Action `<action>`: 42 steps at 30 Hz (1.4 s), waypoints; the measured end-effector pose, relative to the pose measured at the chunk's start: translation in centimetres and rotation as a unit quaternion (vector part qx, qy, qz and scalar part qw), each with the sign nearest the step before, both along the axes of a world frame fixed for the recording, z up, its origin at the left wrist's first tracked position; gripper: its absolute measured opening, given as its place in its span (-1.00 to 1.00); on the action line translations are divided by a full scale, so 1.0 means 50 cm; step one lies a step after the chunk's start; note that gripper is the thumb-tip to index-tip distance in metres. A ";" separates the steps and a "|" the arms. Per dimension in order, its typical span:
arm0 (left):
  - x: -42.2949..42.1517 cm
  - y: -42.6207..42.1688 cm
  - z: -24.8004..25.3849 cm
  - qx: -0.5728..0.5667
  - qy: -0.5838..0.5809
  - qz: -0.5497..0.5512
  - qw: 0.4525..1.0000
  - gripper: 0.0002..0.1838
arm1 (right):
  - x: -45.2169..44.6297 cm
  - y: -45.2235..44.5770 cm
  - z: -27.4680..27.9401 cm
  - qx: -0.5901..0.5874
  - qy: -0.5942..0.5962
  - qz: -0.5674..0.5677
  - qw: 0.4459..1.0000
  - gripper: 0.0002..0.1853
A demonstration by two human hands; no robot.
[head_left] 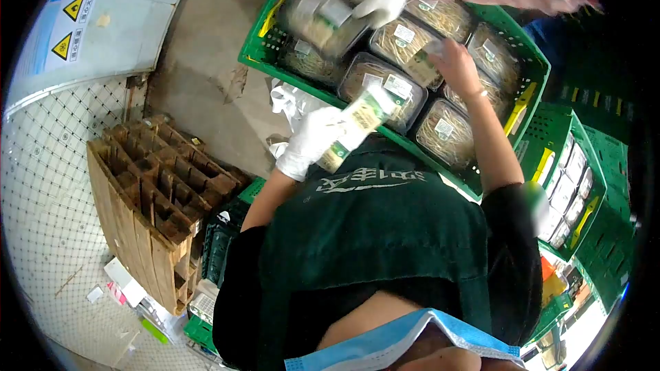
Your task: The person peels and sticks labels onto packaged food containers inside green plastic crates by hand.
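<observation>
My left hand (pixel 309 141), in a white glove, grips several printed green-and-white labels (pixel 364 118) at the near edge of the crate. Bare, my right hand (pixel 455 67) is over a clear-lidded tray (pixel 399 40) of pale, thin strands, its fingers pressed together at the edge of a label (pixel 422 67) on the lid. More such trays fill the green crate (pixel 289 69). One tray in front of my left hand has a white sticker (pixel 398 86) on its lid.
A co-worker's white-gloved hand (pixel 382 1) reaches in from the top, beside a blurred tray (pixel 323 20). Another green crate (pixel 567 124) with packs stands at right. Wooden pallets (pixel 137 227) stand at left, near a white panel (pixel 130 20) with warning signs.
</observation>
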State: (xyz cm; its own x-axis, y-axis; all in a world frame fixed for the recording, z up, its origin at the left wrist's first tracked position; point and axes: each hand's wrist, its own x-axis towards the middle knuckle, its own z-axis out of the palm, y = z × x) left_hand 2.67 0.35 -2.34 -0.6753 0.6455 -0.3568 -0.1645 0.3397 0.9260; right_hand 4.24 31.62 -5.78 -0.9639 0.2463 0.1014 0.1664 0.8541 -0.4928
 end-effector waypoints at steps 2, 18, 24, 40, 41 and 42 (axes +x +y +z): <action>-0.012 -0.027 0.010 -0.051 0.001 0.020 0.998 -0.85 | -0.033 0.021 -0.069 0.089 -0.078 0.031 0.992 -0.54; -0.014 0.083 0.094 0.072 0.077 0.022 0.994 -0.64 | 0.064 -0.180 0.116 -0.295 -0.035 0.224 0.928 -0.82; -0.006 0.115 0.065 -0.089 -0.025 0.025 0.995 -0.73 | 0.049 -0.141 0.103 -0.189 0.006 0.076 0.979 -0.85; -0.008 0.089 0.033 0.103 -0.203 0.112 0.967 -0.75 | -0.048 0.053 -0.034 -0.312 -0.147 0.003 0.938 -0.21; -0.009 0.087 0.028 0.104 -0.205 0.109 0.967 -0.75 | -0.017 0.004 0.019 -0.414 -0.143 0.087 0.895 -0.25; -0.011 0.080 0.020 0.059 -0.165 0.054 0.983 -0.77 | 0.014 -0.044 0.073 -0.515 -0.154 0.164 0.827 -0.28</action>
